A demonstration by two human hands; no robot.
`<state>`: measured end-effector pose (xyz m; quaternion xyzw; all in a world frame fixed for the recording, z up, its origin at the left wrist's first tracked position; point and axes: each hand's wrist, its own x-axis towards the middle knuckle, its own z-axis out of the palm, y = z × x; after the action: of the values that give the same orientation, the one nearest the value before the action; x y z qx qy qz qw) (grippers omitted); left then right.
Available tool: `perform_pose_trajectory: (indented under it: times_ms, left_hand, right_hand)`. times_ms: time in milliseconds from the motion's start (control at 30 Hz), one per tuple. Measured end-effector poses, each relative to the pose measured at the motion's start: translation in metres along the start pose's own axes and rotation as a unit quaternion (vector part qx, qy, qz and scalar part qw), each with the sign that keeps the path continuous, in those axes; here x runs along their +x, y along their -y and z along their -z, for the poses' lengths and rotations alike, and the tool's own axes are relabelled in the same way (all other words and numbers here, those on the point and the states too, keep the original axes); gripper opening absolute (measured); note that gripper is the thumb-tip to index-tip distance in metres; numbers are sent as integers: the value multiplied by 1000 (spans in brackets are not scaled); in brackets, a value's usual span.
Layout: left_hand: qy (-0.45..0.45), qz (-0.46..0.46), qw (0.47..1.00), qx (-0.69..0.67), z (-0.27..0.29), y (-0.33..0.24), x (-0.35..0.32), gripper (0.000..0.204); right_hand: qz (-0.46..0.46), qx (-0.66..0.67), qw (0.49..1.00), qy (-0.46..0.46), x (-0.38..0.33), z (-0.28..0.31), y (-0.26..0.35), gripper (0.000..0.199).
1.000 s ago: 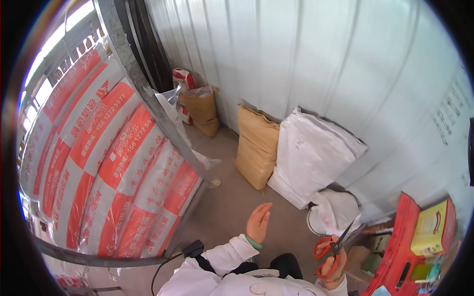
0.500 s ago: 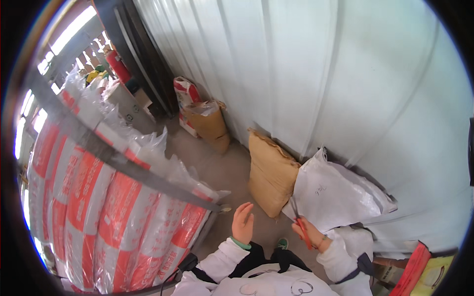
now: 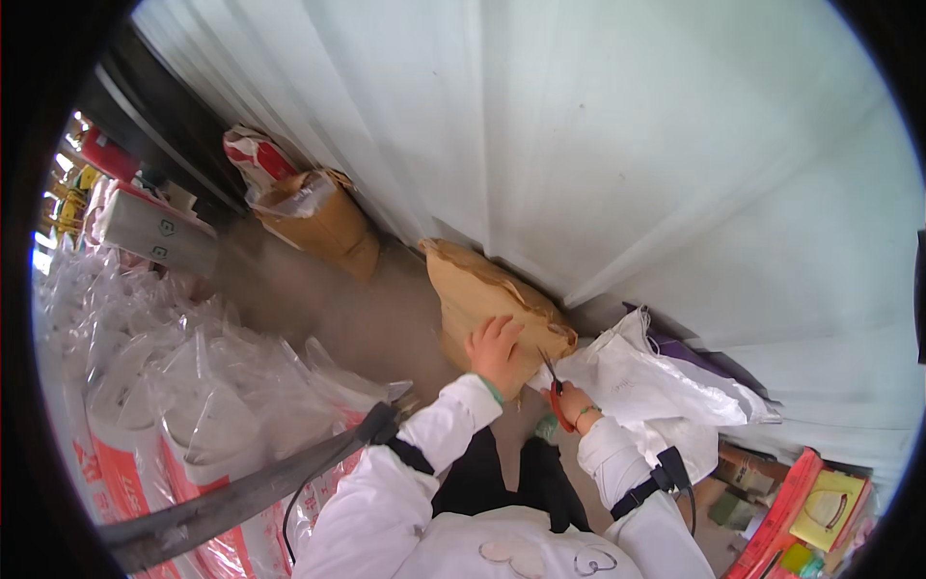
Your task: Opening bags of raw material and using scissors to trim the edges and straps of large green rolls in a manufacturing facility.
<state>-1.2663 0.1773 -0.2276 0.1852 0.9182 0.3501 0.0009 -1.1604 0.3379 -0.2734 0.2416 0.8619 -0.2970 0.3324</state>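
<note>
A brown paper sack (image 3: 482, 284) leans against the pale metal wall in front of me. Over its near side is my left hand (image 3: 496, 355), fingers apart and holding nothing; whether it touches the paper cannot be made out. My right hand (image 3: 576, 402) grips a pair of scissors (image 3: 557, 387) by the red handles. Their dark blades point up and away, close to the sack's right end. Right beside that sack lies a white woven sack (image 3: 644, 377), partly behind the scissors hand.
Stacked plastic-wrapped red and white bags (image 3: 207, 425) fill the left, with a grey metal bar (image 3: 260, 482) across them. An opened brown sack (image 3: 333, 227) stands farther along the wall (image 3: 598, 145). At the lower right are a red carton (image 3: 786, 507) and a yellow package (image 3: 828, 510).
Both hands have moved forward, the left one now over the brown sack. The scissors have come closer to the sack's right end. The view has shifted toward the wall sacks.
</note>
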Motion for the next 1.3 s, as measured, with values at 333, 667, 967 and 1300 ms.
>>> perform_pose_trajectory:
  times_ms: [333,667,967,1300]
  left_hand:
    - [234,-83,967,64,-87,9,59,32]
    - [287,-262,910,147,-146,18,74,20]
    - [302,-307,893,128,-144,15,84,20]
    - [265,-267,923,80,-142,20,78,21]
  right_hand:
    - [7,-152,988,-24,-16,52,-40,56]
    - [-5,-236,972,10,-12,70,-21,57]
    - [20,-180,983,-32,4,47,-17,53]
    - [31,-135,989,-42,10,40,-32,45]
